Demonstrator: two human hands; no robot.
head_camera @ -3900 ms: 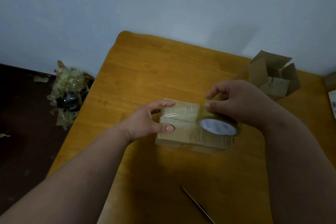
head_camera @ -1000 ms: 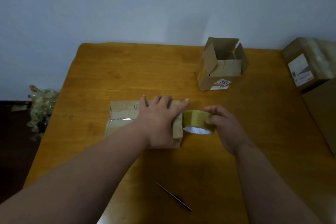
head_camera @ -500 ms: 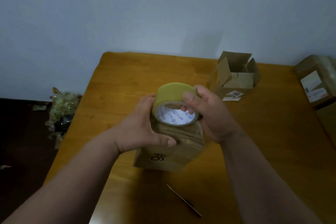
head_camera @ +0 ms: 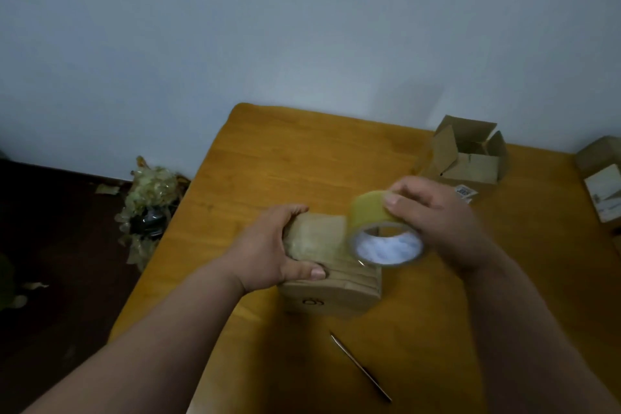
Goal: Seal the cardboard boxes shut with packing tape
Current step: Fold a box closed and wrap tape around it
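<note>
A small closed cardboard box (head_camera: 331, 286) sits on the wooden table (head_camera: 302, 158), a little in front of its middle. My left hand (head_camera: 272, 250) grips the box's left end, thumb on the near side and fingers over the far edge. My right hand (head_camera: 437, 215) holds a roll of yellowish packing tape (head_camera: 376, 228) just above the box's right end, blurred by motion. A strip of tape runs from the roll across the box's top toward my left hand. An open, empty cardboard box (head_camera: 470, 158) stands at the back right.
A thin metal blade or pen (head_camera: 361, 368) lies on the table in front of the box. More boxes with a white label (head_camera: 601, 185) sit at the right edge. A heap of crumpled tape scraps (head_camera: 149, 198) lies on the dark floor left of the table.
The box, lying flat a second ago, was tipped up and turned. The tape roll has moved from the box's top to its right end, drawing tape across the top.
</note>
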